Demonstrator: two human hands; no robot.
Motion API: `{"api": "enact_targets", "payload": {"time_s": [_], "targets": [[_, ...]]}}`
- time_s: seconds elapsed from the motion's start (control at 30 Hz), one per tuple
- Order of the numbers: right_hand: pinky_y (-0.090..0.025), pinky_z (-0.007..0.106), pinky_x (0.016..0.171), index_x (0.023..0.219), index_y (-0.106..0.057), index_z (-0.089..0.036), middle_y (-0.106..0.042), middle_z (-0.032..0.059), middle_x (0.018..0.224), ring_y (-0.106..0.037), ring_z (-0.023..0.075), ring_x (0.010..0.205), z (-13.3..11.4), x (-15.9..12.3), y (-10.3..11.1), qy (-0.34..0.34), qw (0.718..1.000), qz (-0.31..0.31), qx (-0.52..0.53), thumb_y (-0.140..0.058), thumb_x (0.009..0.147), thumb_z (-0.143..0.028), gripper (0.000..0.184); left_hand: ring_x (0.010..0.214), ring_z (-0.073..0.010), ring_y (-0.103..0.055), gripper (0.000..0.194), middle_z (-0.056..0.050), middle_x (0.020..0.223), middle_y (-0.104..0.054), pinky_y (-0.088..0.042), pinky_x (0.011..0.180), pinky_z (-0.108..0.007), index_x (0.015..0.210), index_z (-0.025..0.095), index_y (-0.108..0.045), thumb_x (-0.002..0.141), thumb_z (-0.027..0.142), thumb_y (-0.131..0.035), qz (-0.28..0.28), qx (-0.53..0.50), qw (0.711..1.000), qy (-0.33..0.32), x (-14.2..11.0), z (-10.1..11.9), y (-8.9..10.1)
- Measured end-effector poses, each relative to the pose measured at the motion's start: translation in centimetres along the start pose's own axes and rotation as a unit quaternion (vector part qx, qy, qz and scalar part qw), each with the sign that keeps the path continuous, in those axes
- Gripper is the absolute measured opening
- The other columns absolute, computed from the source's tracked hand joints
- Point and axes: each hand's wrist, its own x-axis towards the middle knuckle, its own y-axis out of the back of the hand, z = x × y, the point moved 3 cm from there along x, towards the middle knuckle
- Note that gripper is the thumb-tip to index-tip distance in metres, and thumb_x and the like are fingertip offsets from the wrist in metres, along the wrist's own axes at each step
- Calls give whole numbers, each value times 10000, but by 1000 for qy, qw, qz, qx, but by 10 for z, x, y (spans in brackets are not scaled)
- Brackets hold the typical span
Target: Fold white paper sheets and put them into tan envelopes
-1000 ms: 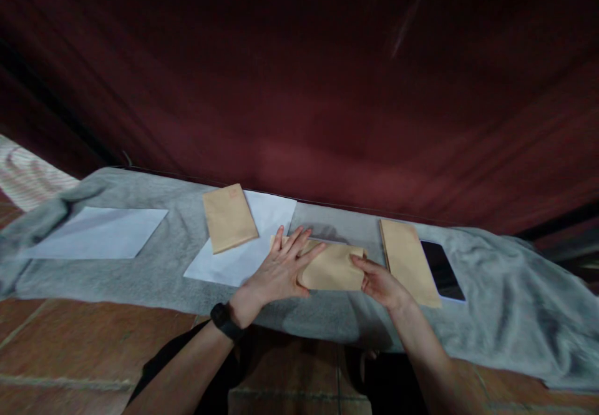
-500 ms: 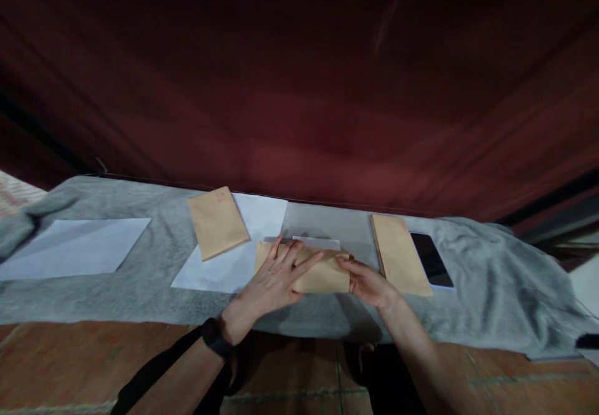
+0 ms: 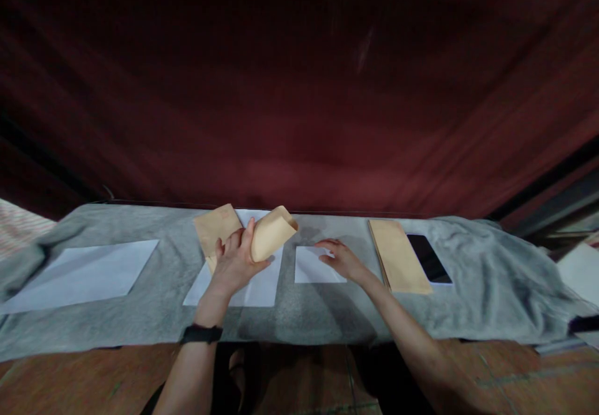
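Env (image 3: 272,235) shifted L | L fingers (image 3: 248,234) gripping it (curled) | R fingers (image 3: 334,244) parted, nr paper (image 3: 309,270)

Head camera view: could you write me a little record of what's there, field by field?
Left hand: holding a bent tan paper envelope
Right hand: at a small white rectangular paper sheet; contact unclear
Left of centre: flat tan rectangular paper envelope, partly over a large white paper sheet
Far left: another large white paper sheet
Right side: stack of tan rectangular paper, beside a black-screened rectangular phone
Underneath: grey fabric cloth
Backdrop: dark red surface
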Motion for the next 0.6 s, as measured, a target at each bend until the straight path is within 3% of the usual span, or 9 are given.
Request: {"api": "enact_targets", "payload": {"time_s": [0.07,0.2,0.4,0.47,0.6], "targets": [[-416,386,1075,1200,-687,-235,-662,60,1284,-568,212,1212,-15,20,-14,71,991,-69,-93,-595,811,-45,443,1336,-377,-431,1078,-173,1423,-467,-140,1148,-633,1591,239,-55,771,542,-686,-2,1,1000,9,2,-2,1],[-414,352,1054,1221,-662,-259,-637,30,1324,-538,206,1230,-38,46,-33,181,931,-222,-225,-645,757,-7,528,1338,-375,-424,1089,-166,1422,-464,-130,1147,-630,1589,253,-68,744,492,-711,-21,2,1000,18,2,-12,3],[-407,386,1025,1082,-676,-268,-680,36,1185,-568,243,1158,-56,65,-44,222,855,-310,-352,-837,653,-133,478,1356,-355,-406,1092,-143,1428,-464,-86,1159,-630,1587,283,-73,716,443,-713,-92,-31,995,8,-1,-24,3],[-396,393,1043,1003,-690,-241,-687,46,1176,-581,252,1159,-59,71,-49,210,858,-317,-345,-873,578,-114,480,1367,-351,-395,1107,-140,1435,-458,-73,1162,-628,1587,283,-60,705,429,-712,-104,-41,994,4,-2,-26,4],[-402,382,1045,688,-676,-241,-738,3,1014,-619,254,1121,-56,81,-46,172,895,-297,-287,-868,482,-64,332,1379,-360,-385,1116,-129,1429,-463,-75,1156,-641,1587,295,-50,690,420,-704,-109,-61,992,-11,-4,-30,3]]}}
